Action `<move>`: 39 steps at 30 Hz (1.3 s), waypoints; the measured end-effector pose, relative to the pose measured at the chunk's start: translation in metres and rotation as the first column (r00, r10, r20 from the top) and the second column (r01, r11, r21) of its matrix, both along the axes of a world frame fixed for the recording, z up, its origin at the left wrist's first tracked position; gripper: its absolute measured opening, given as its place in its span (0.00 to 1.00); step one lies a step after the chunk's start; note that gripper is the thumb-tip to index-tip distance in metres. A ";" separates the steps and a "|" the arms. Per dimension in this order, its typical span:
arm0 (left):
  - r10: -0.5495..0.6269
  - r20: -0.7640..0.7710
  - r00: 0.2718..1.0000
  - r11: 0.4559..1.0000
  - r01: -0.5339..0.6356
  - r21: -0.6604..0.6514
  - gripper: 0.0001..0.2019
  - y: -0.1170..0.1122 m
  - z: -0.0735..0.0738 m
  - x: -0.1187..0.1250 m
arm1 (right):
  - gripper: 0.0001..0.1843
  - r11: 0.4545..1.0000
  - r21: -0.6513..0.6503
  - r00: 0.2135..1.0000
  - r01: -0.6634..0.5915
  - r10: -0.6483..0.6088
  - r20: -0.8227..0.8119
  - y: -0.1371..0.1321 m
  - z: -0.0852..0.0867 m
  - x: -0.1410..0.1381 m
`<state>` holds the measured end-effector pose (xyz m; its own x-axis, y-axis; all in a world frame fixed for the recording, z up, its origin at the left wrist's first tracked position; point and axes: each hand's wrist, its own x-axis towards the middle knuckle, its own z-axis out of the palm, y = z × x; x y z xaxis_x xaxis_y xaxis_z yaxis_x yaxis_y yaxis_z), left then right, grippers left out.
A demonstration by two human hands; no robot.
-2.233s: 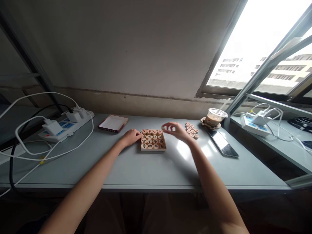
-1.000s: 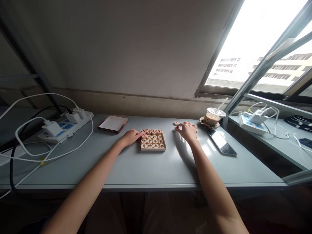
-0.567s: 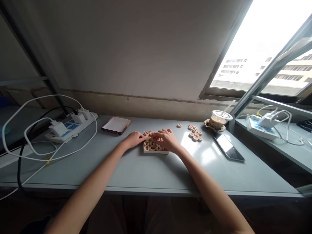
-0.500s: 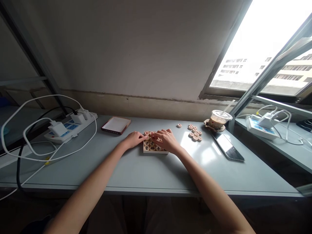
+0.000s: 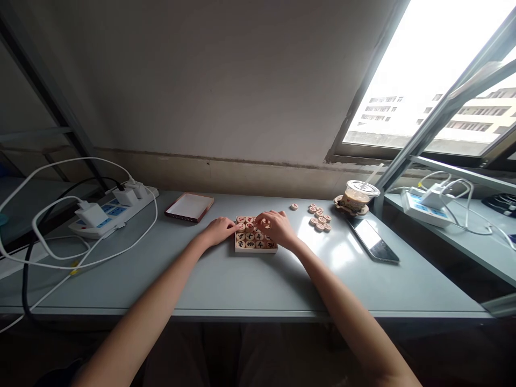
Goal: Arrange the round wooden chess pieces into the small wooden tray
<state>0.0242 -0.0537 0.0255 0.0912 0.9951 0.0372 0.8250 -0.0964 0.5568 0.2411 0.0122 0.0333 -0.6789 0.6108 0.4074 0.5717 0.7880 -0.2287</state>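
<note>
A small wooden box [image 5: 255, 250] filled with round chess pieces [image 5: 250, 237] sits mid-table. My left hand [image 5: 220, 230] rests curled against the box's left edge, fingertips touching it. My right hand [image 5: 277, 227] hovers over the box's far right corner with its fingers pinched together on a piece there. A loose cluster of chess pieces [image 5: 320, 216] lies on the table to the right, and a single piece [image 5: 294, 206] sits apart from it.
The box lid [image 5: 188, 206] lies at the back left. A power strip [image 5: 110, 207] with chargers and white cables [image 5: 48, 252] fills the left. A lidded drink cup [image 5: 355, 196] and a phone [image 5: 372, 239] are on the right, by a window and metal frame.
My right hand went to the loose pieces on the right, then came back over the box and now pinches at its far right corner. The left hand stayed at the box's edge.
</note>
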 end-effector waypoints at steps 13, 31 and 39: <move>-0.022 0.001 1.000 0.999 0.022 -0.047 0.26 -0.001 0.002 -0.004 | 0.19 0.865 -0.015 0.853 0.501 -0.491 0.179 0.066 -0.026 0.058; -0.071 -0.007 0.997 0.997 0.071 -0.015 0.23 -0.001 0.002 -0.007 | 0.09 0.948 -0.214 0.966 -0.237 0.207 -0.152 0.007 0.004 0.014; -0.072 -0.005 0.997 0.997 0.072 -0.022 0.21 0.000 0.002 -0.006 | 0.19 0.946 -0.192 0.960 -0.259 0.230 -0.162 0.007 -0.002 0.012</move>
<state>0.0184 -0.0535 0.0276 0.1631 0.9865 0.0146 0.8193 -0.1437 0.5551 0.2534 0.0196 0.0315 -0.7657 0.5140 0.3867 0.3193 0.8256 -0.4652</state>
